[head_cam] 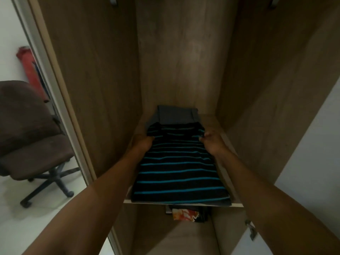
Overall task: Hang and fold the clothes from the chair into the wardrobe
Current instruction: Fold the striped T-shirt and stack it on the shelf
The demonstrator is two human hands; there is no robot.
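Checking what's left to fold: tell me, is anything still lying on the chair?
No, the chair has a bare seat and back; the striped shirt lies on the shelf.

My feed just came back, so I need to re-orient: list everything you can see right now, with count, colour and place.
Folded striped shirt: one, black with teal stripes, on the wardrobe shelf, front edge at the shelf lip.
Folded grey garment: one, grey, under and behind the striped shirt.
Wooden wardrobe: one, brown, open, fills the centre.
Wardrobe shelf: one, pale-edged, mid-height.
Clothes below the shelf: a small pile, orange-white print and dark.
Office chair: one, dark brown, left, its seat bare.
Red object: one, behind the chair; unclear what.
Left hand: gripping the shirt's left edge.
Right hand: gripping its right edge.
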